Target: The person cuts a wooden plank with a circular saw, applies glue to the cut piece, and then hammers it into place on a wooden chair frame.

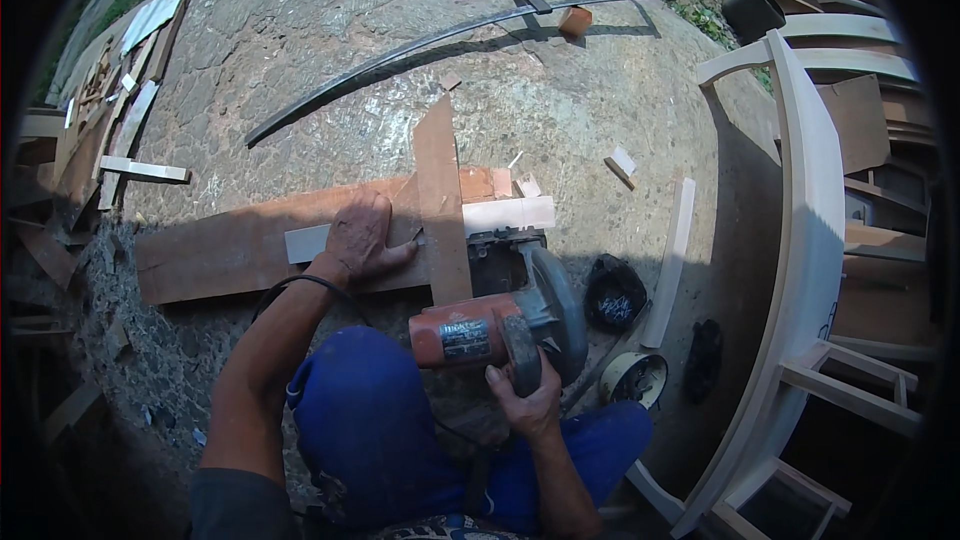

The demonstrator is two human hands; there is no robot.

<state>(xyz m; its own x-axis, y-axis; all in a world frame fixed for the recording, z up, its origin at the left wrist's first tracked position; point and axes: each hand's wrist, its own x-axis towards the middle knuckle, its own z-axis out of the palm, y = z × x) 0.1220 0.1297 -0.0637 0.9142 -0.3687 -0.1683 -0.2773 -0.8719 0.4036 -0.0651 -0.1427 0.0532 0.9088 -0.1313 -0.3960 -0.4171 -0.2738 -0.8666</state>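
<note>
My right hand [532, 398] is wrapped round the rear handle of a red and grey circular saw [450, 336]. The saw's base meets the right edge of a brown crosspiece [440, 210]. My left hand [362, 238] presses down on a pale wooden strip [307, 244], its fingers bent over the far side and its thumb reaching toward the crosspiece. The strip lies on a wide brown board [215, 245] and passes under the crosspiece; its pale end [510, 212] shows to the right. The saw's body hides the blade.
A long metal bar clamp [400, 55] lies across the far ground, near a wood block [575, 22]. To the right are a pale batten [670, 265], a black bag [614, 293], a round tin [634, 380] and a tall wooden frame [808, 200]. Scrap wood [130, 90] is heaped at left.
</note>
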